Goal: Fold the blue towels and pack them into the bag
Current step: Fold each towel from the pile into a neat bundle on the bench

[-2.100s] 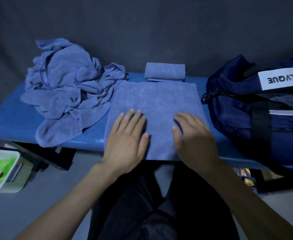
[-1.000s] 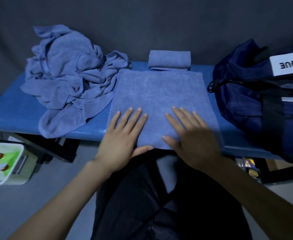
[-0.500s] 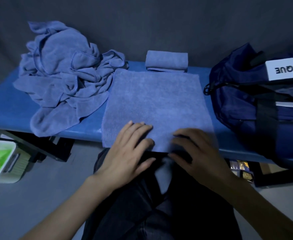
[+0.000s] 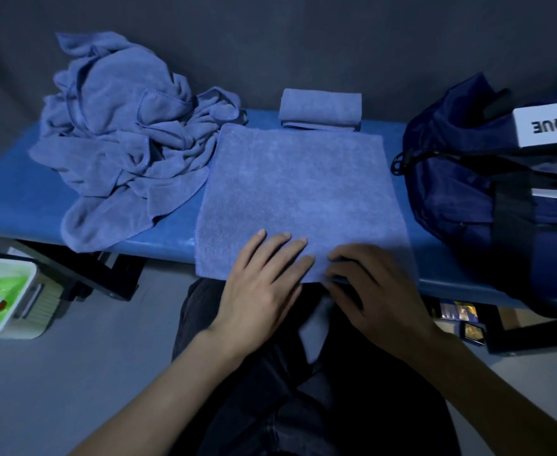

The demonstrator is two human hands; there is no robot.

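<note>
A blue towel (image 4: 297, 185) lies spread flat on the blue bench (image 4: 17, 199), its near edge hanging slightly over the front. My left hand (image 4: 264, 284) rests on the towel's near edge with its fingers straight. Just to the right, my right hand (image 4: 372, 291) has its fingers curled at the same edge and pinches it. A folded blue towel (image 4: 320, 108) sits behind the flat one, against the wall. A crumpled pile of blue towels (image 4: 129, 133) fills the bench's left part. The dark blue bag (image 4: 487, 192) stands on the right end.
A dark grey wall runs close behind the bench. A white bin (image 4: 1, 297) with green and red contents stands on the floor at the lower left. Boxes and a dark frame sit under the bench at the right. My legs are directly below the towel.
Both hands slid back across the towel from its middle to the near edge. The right hand's fingers went from flat to curled at that edge.
</note>
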